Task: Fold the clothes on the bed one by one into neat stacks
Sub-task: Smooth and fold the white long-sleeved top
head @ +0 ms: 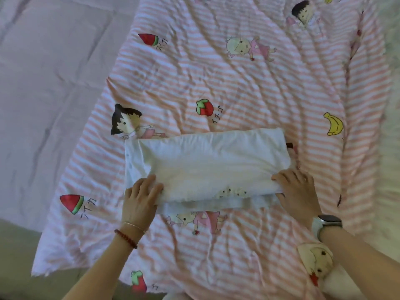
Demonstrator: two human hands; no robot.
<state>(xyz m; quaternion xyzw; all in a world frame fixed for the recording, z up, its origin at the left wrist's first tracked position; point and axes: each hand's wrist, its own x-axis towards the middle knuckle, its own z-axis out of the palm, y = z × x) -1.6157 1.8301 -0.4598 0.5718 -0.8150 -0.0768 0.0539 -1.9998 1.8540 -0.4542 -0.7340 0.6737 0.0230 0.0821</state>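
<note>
One bed (pixel 54 83) filled the view, its pale lilac sheet bare on the left side. Over most of it lay a quilt (pixel 249 72), pink and white striped, wrinkled, printed with cartoon girls, strawberries, watermelon slices and a banana. Its near left corner hung toward the bed's edge.

On the quilt, a little below the middle, lay a white garment (pixel 205 161), folded into a long band running left to right. Its left end showed a row of small dots along the edge, and a small print showed near the lower fold. A darker strip of the same cloth stuck out along its near edge.

The left hand (pixel 139 198) lay on the garment's near left corner, fingers curled over the cloth; its grip held the folded edge. The right hand (pixel 297 189) lay at the near right corner, fingers bent down over the end of the band, gripping it too. How tightly either grip closed could not be told.

A watch (pixel 326 224) sat on the right wrist. Two bracelets (pixel 127 233), one thin and one of dark red beads, ringed the left wrist.
</note>
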